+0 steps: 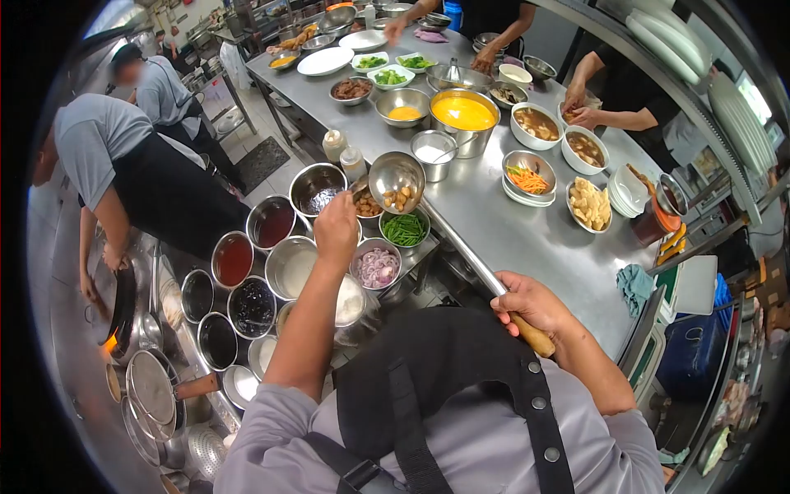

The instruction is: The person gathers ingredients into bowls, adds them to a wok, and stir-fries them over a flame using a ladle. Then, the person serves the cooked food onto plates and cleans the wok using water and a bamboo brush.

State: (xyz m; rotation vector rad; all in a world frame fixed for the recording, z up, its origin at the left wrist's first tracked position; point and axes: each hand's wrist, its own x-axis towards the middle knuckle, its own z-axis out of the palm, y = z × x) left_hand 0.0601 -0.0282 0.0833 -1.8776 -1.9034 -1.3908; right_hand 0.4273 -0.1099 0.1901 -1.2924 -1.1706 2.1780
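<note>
My right hand [531,305] is closed around the wooden end of a long-handled ladle [465,245]. Several small brown pieces [398,198] lie in the ladle's round metal bowl. My left hand [337,229] is closed beside that bowl, on what looks like a metal spoon [359,188], mostly hidden by the fingers. Just below the ladle sits a container of similar brown pieces [368,203]. Near it are cut green vegetables [403,230] and sliced purple onions [378,267] in metal pots. Two squeeze bottles [352,162] stand behind my left hand.
Pots of dark and red sauces [233,258] crowd the left. A steel table [485,221] bears a pot of yellow liquid [465,109], soup bowls [536,126] and fried food [589,204]. A co-worker [140,165] bends over a wok [123,309]; other people's hands [580,115] work across the table.
</note>
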